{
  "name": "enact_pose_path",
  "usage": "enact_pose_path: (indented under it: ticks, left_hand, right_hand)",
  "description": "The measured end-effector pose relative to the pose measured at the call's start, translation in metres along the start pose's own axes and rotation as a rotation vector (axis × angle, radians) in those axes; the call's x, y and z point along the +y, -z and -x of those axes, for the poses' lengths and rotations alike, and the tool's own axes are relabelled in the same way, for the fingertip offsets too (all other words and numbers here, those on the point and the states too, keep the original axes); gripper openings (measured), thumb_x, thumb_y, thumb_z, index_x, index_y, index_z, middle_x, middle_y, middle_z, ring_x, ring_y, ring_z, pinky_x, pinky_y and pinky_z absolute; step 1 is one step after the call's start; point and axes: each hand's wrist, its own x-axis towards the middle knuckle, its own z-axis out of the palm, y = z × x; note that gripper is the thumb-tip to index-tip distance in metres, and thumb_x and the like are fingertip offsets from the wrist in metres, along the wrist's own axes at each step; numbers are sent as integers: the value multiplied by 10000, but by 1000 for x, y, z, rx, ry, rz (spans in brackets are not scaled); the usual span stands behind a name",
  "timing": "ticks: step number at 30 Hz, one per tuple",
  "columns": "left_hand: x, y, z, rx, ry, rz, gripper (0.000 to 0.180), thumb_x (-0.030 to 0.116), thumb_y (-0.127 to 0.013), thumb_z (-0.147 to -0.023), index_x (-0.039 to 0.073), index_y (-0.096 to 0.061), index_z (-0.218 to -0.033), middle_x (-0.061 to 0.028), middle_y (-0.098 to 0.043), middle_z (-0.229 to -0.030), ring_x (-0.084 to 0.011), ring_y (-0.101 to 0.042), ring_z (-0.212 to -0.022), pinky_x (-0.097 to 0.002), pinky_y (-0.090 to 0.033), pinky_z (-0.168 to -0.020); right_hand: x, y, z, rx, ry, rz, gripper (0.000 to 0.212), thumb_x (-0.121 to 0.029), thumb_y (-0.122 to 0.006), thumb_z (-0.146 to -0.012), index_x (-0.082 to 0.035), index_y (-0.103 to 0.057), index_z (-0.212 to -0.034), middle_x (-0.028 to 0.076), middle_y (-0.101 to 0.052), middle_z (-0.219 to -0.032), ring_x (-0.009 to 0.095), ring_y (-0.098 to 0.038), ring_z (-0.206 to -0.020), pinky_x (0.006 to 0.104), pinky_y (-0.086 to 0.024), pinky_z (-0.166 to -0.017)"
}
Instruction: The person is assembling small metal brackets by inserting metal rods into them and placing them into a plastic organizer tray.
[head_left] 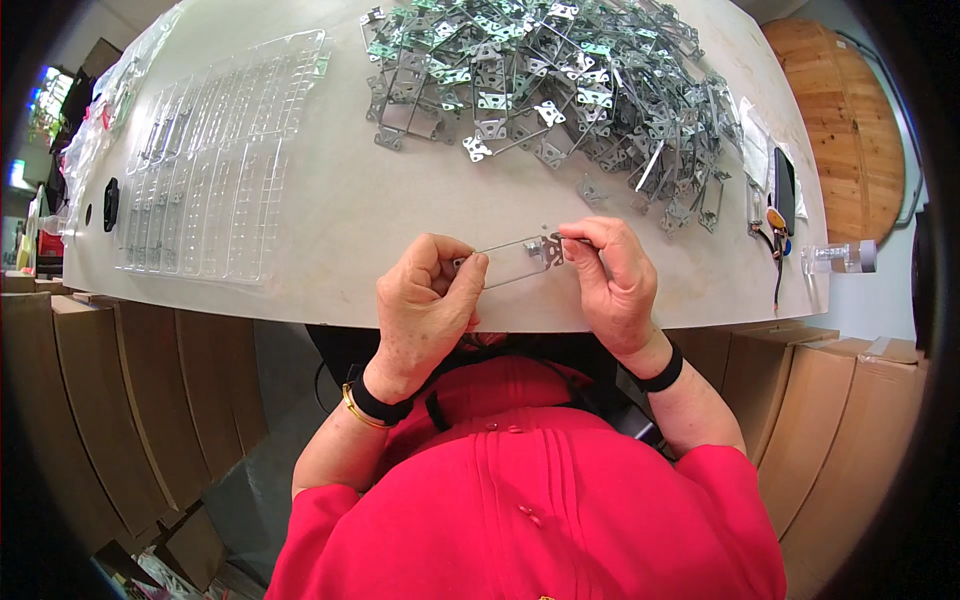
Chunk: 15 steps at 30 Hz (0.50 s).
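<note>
Pinched at either end, a thin metal frame [515, 258] is held level just above the near edge of the desk [340, 200], close under the eyes; the left hand [425, 305] and right hand [615, 275] are each closed on it with fingertips only, leaving its middle open to view. A heap of like frames [550, 90] is kept within reach beyond, and clear trays [215, 160] are laid flat to the left.

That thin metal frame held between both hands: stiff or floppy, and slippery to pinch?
The metal frame is a thin open rectangle of narrow strip, so it probably flexes or twists if pinched hard. It spans between the left hand and right hand without visible sag, so likely light and springy. Its bare shiny surface may be slick; both hands grip the ends.
</note>
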Motion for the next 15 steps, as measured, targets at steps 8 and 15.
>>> enact_pose_path:
  ticks: [8, 15]
  left_hand:
    - [0, 1, 0, -8, 7, -10, 125, 81, -714, -1023, -17, -642, -1052, -27, -676, -772, -56, -616, -564, -206, -480, -471]
    - [1, -3, -1, 42, 10, 15, 105, 53, -731, -989, -3, -644, -976, -1, -654, -672, -41, -619, -534, -214, -445, -467]
  right_hand:
    - [0, 0, 3, 3, -71, -54, 157, 31, -749, -946, -29, -716, -1087, 105, -715, -1015, 213, -695, -830, 305, -566, -728]
    - [0, -2, -1, 11, 16, 15, 178, 34, -773, -919, -32, -718, -1075, 106, -710, -980, 220, -693, -814, 310, -565, -718]
